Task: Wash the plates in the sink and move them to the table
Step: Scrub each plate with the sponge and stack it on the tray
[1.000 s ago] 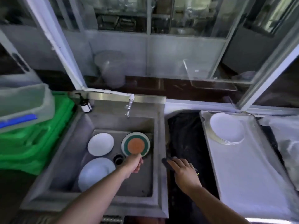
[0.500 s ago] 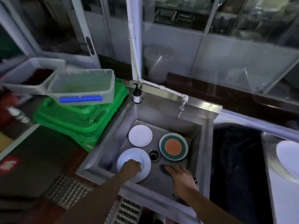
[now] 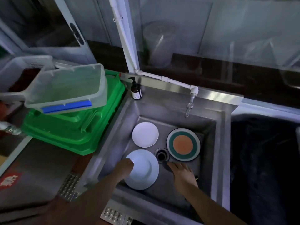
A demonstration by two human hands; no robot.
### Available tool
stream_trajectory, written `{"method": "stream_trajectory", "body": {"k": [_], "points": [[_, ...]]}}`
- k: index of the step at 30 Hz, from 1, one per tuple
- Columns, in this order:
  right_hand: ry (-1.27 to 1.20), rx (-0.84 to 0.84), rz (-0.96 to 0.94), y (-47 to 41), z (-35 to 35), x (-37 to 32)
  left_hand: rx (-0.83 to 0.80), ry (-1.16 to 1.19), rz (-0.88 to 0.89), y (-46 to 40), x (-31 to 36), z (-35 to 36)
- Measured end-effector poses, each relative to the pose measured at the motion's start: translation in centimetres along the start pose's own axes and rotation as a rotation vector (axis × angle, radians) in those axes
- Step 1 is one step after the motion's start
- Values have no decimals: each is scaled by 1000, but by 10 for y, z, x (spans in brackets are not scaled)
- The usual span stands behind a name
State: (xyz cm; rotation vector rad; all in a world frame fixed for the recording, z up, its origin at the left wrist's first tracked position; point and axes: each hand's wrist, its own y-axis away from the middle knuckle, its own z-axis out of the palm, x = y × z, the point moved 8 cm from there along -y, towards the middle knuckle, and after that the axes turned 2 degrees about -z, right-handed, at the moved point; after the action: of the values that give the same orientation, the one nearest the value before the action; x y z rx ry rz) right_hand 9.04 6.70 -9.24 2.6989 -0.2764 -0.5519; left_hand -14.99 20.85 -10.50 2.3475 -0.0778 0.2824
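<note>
Three plates lay flat on the floor of the stainless steel sink (image 3: pixel 222 143), spread around the round drain (image 3: pixel 161 155), probably so each could be reached alone. The small white round plate (image 3: pixel 145 134) sat at centre frame. The round plate with an orange centre and green ring (image 3: pixel 183 144) lay to its right. The large pale blue round plate (image 3: pixel 142 169) lay lowest, below centre.

The left hand (image 3: pixel 125 168) gripped that blue plate at its left rim, fingers curled over the edge, apparently to lift it for washing. The right hand (image 3: pixel 181 171) rested palm down just right of it, fingers extended over something dark on the sink floor, possibly a scrubber; I could not tell whether it was grasped. The tap (image 3: pixel 189 104) above showed no water running.
</note>
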Motion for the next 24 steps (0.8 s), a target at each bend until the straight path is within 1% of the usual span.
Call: {"method": "stream_trajectory", "body": {"k": [1,4,5,7,8,9,10,11,12,13,14,15,16,17,19,20,22,24], "points": [[0,5,11,-10,2,0,-17,-4,-12,-15,-3,0],[-14,54,69,-42,14,6,38,55,2,-64,1,-10],[-14,57,97,-53,20,8,27,38,-5,-77,2,-10],[-31,70,141,-74,34,9,3,167,30,-111,3,-7],[-36,78,154,-85,41,8,-25,162,7,-132,2,-4],[-34,79,169,-96,48,6,-132,136,-31,-150,-1,7],[-25,78,178,-109,54,4,-216,116,-7,-172,-2,17],[-17,78,186,-120,62,3,-257,107,16,-190,-3,22],[-14,81,199,-131,69,1,-205,138,-19,-209,-6,21],[-12,82,213,-141,76,-1,-215,242,-127,-226,-16,23],[-9,83,228,-149,84,-2,-187,320,-137,-233,-13,28],[-13,86,250,-156,94,-3,-85,392,-179,-254,-22,26],[-26,93,269,-160,104,-3,-100,389,-222,-267,-25,30],[-41,102,282,-163,113,-4,-110,457,-246,-279,-25,37],[-53,121,290,-166,130,-5,-108,521,-198,-298,-17,45],[-54,129,293,-167,136,-5,-108,564,-209,-306,-16,51],[-60,144,298,-167,148,-4,-108,695,-296,-319,-18,65],[-66,151,310,-165,155,-2,-83,889,-398,-326,-21,74]]}}
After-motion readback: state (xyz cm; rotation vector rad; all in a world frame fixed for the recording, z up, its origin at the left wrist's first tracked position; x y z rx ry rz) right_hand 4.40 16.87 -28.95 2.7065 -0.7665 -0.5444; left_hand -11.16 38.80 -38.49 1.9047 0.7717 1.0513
